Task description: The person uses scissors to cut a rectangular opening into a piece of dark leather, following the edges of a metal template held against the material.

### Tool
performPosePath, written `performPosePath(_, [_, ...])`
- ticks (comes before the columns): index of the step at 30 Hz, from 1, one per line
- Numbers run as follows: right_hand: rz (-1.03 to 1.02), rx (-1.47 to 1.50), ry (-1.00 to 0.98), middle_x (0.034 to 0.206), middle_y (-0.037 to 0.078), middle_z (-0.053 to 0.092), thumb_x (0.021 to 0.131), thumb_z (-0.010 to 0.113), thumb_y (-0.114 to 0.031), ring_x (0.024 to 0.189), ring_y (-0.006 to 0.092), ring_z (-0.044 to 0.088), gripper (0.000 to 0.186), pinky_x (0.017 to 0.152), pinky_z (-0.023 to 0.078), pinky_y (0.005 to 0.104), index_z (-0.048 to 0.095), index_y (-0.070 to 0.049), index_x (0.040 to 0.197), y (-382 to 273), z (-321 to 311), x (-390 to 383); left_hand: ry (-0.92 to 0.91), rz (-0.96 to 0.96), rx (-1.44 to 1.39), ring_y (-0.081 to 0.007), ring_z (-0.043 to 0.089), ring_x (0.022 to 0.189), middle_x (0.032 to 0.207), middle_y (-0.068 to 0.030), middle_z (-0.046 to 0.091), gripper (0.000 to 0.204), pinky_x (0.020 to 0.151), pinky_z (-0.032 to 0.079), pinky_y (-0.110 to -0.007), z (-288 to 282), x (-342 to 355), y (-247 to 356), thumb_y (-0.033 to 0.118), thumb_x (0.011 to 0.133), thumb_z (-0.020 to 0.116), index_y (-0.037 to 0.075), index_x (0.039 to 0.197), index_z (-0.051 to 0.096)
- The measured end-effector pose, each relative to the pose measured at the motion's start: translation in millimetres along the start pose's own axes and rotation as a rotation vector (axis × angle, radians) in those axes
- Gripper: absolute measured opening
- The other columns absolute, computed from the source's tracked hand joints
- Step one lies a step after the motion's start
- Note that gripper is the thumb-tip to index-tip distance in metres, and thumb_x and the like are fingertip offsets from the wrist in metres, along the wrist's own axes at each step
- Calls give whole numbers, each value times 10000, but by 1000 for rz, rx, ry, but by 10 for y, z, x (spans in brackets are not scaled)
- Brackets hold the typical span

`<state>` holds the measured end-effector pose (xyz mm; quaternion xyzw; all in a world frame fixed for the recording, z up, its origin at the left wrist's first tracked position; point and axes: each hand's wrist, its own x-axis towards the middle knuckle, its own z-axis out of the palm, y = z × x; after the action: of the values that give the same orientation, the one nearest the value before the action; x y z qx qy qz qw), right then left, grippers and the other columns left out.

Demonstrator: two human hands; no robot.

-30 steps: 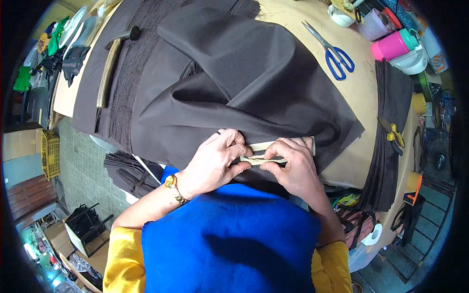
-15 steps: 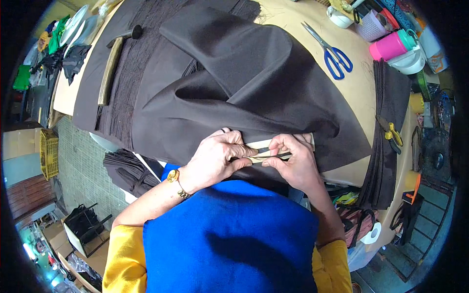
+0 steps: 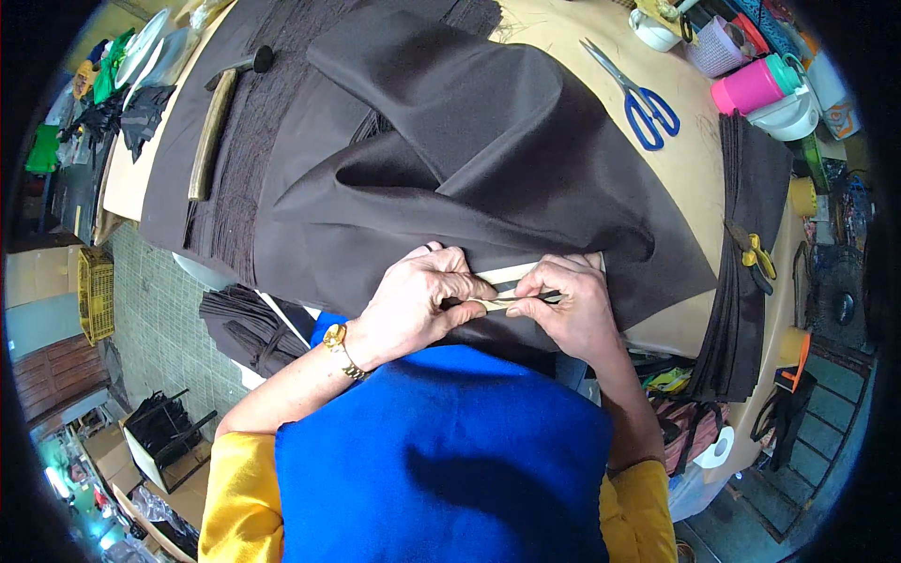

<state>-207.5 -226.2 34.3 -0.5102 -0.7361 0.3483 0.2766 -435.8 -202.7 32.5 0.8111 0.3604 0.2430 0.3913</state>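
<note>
Dark brown fabric [image 3: 450, 122] lies heaped in folds over the table, its near edge at my hands. A narrow cream strip [image 3: 537, 271] runs along that edge. My left hand [image 3: 422, 296] pinches the edge and strip between thumb and fingers. Close on its right, my right hand [image 3: 568, 300] is closed too, thumb against forefinger on the same edge. The fingertips almost meet, and the layers between them are partly hidden. On my left wrist is a gold watch [image 3: 334, 336].
A hammer [image 3: 214, 131] rests on stacked dark cloth at the left. Blue-handled scissors [image 3: 638, 98] lie on the tan tabletop [image 3: 563, 28] at far right. Yellow-handled snips [image 3: 754, 255] sit on folded dark cloth [image 3: 737, 319]. Beyond stand a pink bottle [image 3: 746, 89] and a lilac basket [image 3: 715, 52].
My right thumb and forefinger have closed together on the fabric edge, nearer to my left fingertips. My left hand has hardly moved.
</note>
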Motion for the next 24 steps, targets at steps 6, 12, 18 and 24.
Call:
performPosePath(6, [60,53,-64,719,12,635,704,766,-208,711,215,597,151,739,339,348,684,-105,780,-39,-21,41,-12,-39,51,-220,575,738,784,-44,622,189,759,446,-329,-41,76,138,82,678,773,93,857,713])
performPosePath(12, [131,86,-97,710,23,633,720,750,-201,697,212,603,132,734,341,334,689,-96,772,-46,-35,62,-37,-76,59,-225,612,711,788,-50,666,202,739,466,-327,-88,110,218,84,685,772,89,872,696])
performPosePath(18, [157,155,-78,719,47,664,731,746,-184,683,205,630,126,710,378,326,694,-77,774,-32,-21,68,-57,-179,-46,-206,625,672,761,-48,672,219,709,490,-304,-71,105,198,87,723,760,93,937,716])
performPosePath(24, [252,126,-107,715,99,682,752,729,-158,642,225,654,116,696,411,320,697,-51,788,-64,-35,108,-17,-16,2,-183,603,741,842,-37,646,242,729,490,-294,-25,97,62,100,716,774,95,956,739])
